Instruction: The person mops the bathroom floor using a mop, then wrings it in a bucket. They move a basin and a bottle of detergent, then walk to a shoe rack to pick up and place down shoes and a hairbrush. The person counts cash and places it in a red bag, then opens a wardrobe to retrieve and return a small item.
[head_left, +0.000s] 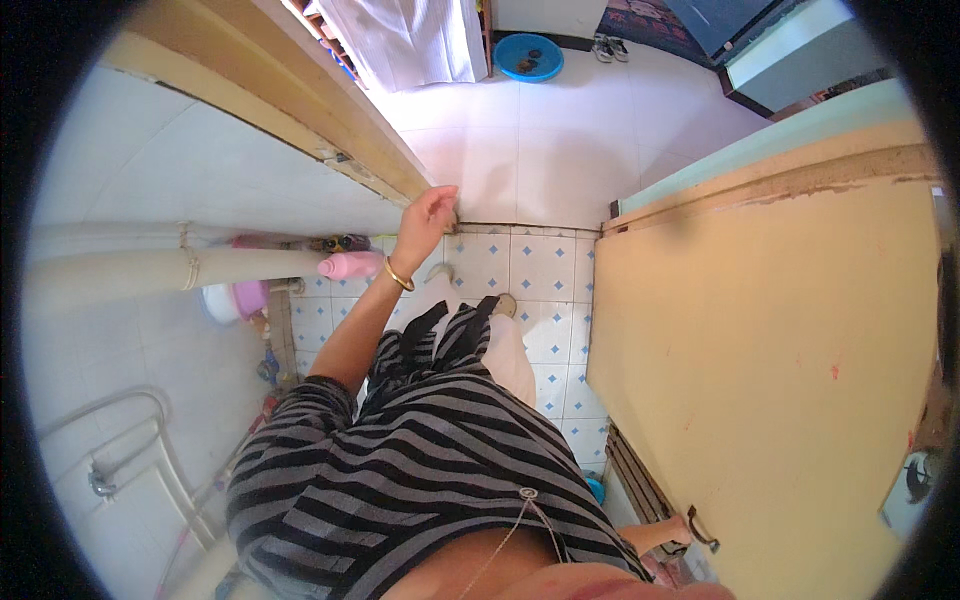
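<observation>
My left hand (430, 217) is stretched out in front of me, its fingers loosely curled and nothing visible in them. It hovers near the foot of the yellow door frame (367, 146), and a gold-coloured bangle (399, 274) circles the wrist. Low on my other side, my right hand (679, 529) is beside the dark pull handle (703, 529) of a yellow door (757, 337). Its fingers are small and partly hidden, so whether they touch the handle is unclear. The door stands swung inward along my right.
Blue-patterned floor tiles (551, 326) lead to a doorway ahead. At left are a pink bottle (351, 265), a thick pipe (247, 268), basins (247, 300) and a metal wall rack (161, 427). Beyond the doorway sit a blue basin (510, 71) and shoes (610, 49).
</observation>
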